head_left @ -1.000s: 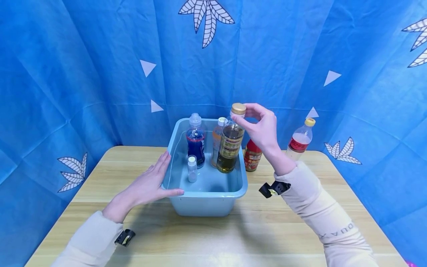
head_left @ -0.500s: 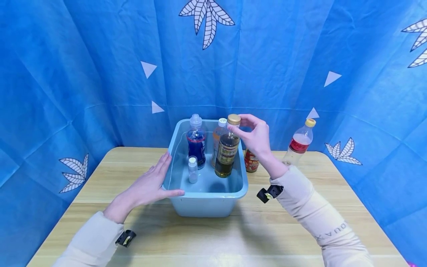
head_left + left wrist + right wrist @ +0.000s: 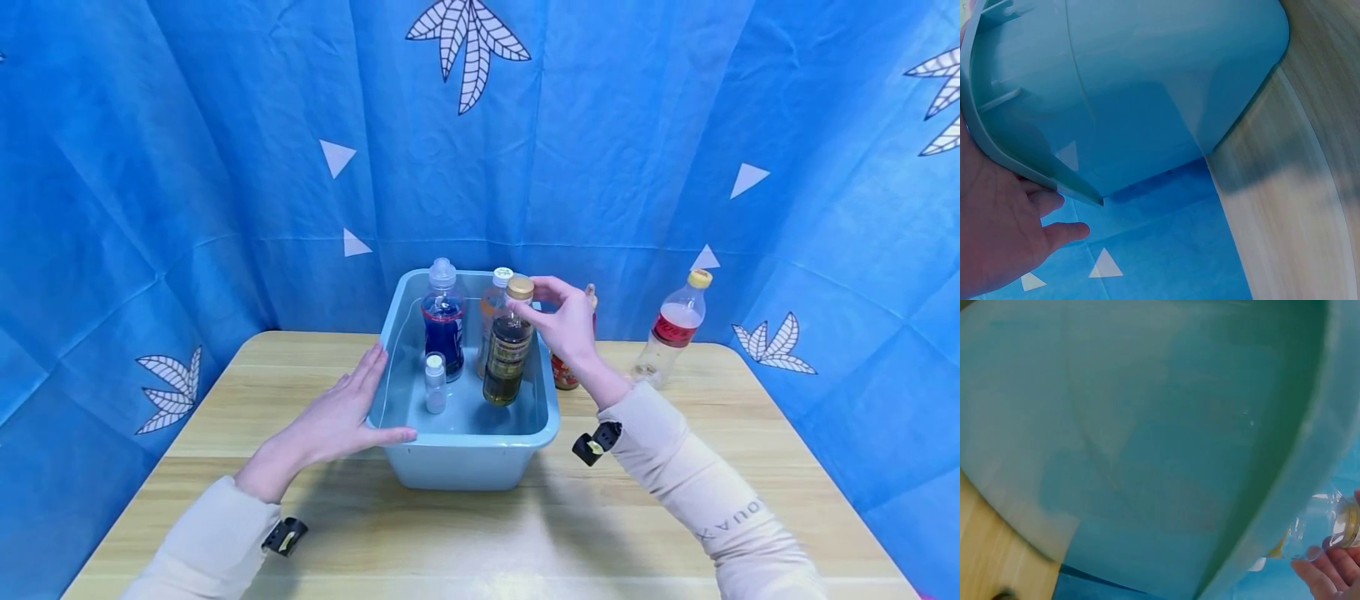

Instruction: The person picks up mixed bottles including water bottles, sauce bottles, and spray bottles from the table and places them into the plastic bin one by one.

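Note:
My right hand (image 3: 566,325) pinches a gold-capped bottle of dark yellow-brown liquid (image 3: 507,354) near its neck. That bottle stands nearly upright inside the light blue plastic basin (image 3: 465,458), on the right side; whether its base touches the floor of the basin I cannot tell. In the right wrist view, fingers (image 3: 1322,578) show around the bottle's clear neck (image 3: 1313,528), and the basin wall hides the rest. With fingers spread, my left hand (image 3: 330,421) rests against the basin's left rim. The left wrist view shows its palm (image 3: 997,231) beside the rim.
Also in the basin stand a blue-liquid bottle (image 3: 444,329), a small clear bottle (image 3: 435,390) and a white-capped bottle (image 3: 489,308). Right of the basin, a red-labelled bottle (image 3: 564,375) is partly behind my hand. A yellow-capped soda bottle (image 3: 675,325) stands farther right on the wooden table (image 3: 675,467).
My right hand has lowered the gold-capped bottle deeper into the basin and slightly to the left. The left hand has stayed at the rim.

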`<state>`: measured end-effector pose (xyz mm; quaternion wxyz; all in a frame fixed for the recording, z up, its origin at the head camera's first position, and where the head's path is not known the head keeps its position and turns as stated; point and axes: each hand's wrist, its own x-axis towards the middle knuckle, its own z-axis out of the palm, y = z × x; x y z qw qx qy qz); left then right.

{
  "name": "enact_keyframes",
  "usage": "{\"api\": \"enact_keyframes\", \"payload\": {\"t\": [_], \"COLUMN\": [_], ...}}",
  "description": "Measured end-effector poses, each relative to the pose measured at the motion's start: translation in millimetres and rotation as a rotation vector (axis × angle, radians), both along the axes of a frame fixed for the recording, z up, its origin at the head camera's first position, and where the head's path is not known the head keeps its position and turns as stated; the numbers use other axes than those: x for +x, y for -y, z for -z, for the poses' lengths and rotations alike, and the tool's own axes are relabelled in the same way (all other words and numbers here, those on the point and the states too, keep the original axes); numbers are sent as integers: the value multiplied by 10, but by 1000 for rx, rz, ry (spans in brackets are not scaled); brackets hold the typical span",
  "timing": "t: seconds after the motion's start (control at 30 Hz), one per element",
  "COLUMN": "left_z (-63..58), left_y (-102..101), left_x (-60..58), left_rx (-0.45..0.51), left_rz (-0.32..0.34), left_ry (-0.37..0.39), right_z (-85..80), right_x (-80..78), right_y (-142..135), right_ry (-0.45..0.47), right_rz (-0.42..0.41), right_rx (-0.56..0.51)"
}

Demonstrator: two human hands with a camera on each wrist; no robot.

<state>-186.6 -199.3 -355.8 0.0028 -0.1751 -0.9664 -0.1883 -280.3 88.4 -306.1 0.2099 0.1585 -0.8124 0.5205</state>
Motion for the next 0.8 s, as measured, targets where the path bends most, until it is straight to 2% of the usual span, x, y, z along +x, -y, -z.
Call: {"api": "enact_keyframes", "payload": {"t": [0.4,0.8], "left_z": [9,23], "left_y": [-1,-2], "left_x": [-2,9], "left_rx": [3,4], "left_rz": [-4,2], "left_ry": [-3,-8], "right_z": [191,310], "right_x": [-65,-98], "right_y": [57,82], "right_ry": [69,71], "right_rz": [-49,-44], "right_rx": [-26,-19]}}
